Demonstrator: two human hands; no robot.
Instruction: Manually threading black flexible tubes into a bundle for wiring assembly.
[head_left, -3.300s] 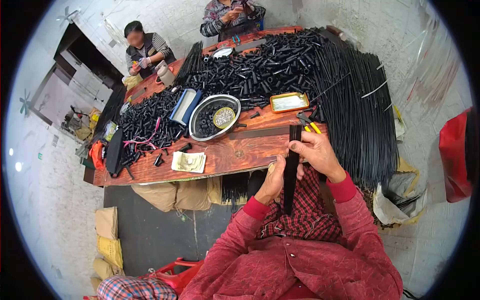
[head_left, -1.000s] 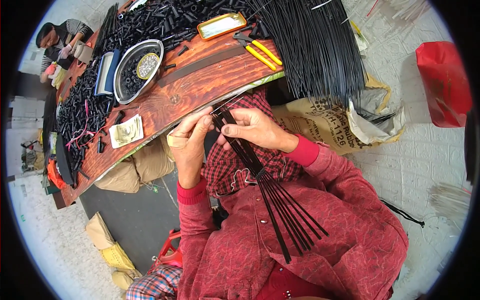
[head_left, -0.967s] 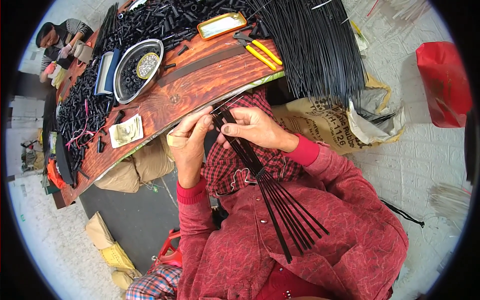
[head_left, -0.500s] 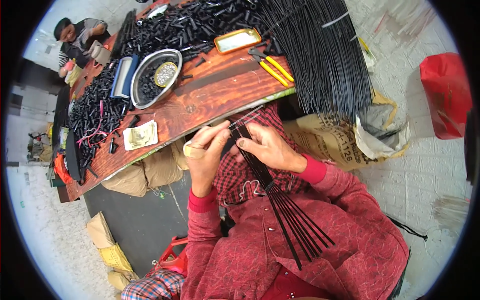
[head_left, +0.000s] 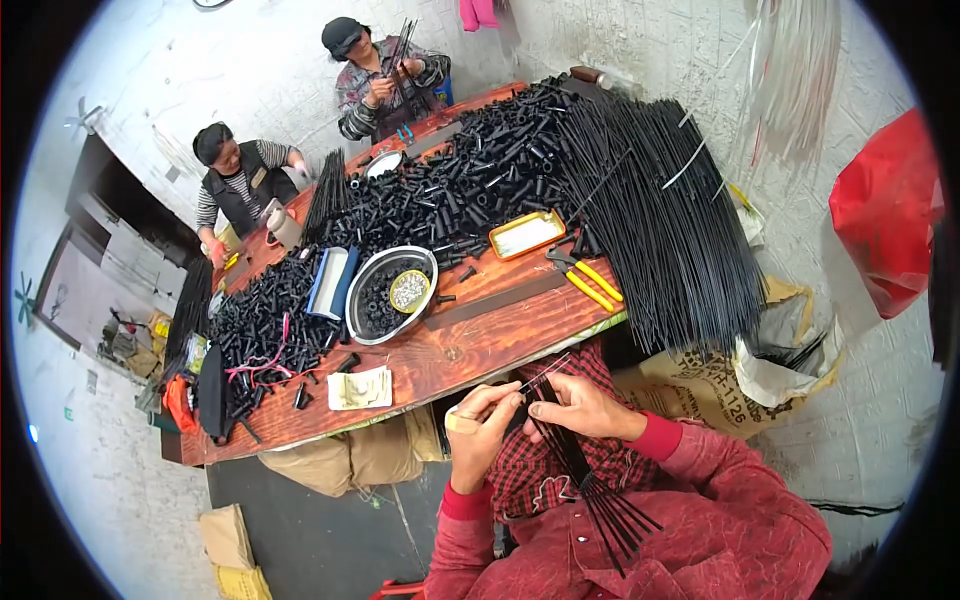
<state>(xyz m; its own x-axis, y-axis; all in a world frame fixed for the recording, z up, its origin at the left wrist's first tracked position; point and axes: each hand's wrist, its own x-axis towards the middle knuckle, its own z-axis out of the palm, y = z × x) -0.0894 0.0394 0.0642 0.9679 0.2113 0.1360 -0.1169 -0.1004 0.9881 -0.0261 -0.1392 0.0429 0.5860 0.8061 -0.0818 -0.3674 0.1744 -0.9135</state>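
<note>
A fanned bundle of thin black rods [head_left: 614, 515] lies across my lap, its loose ends spreading toward my body. My right hand [head_left: 585, 408] is closed around the upper part of it, thumb on top. Close by, my left hand [head_left: 482, 432] pinches a thin rod at the bundle's upper end, fingertips pressed together; their exact grip is too small to make out. A tan bandage [head_left: 462, 423] wraps part of that hand. Thin pale tips stick out between the two hands, just off the table's near edge.
The wooden table [head_left: 400, 425] carries heaps of black tubular parts [head_left: 480, 180], a steel bowl [head_left: 352, 318], an orange-rimmed tray [head_left: 527, 234] and yellow-handled pliers [head_left: 590, 285]. Long black rods [head_left: 670, 240] overhang its right end above a sack [head_left: 690, 385]. Two people [head_left: 385, 85] work at the far side.
The view has tilted up, so the table and my hands sit lower in it and a second person shows at the far side. Both hands keep their hold on the rods.
</note>
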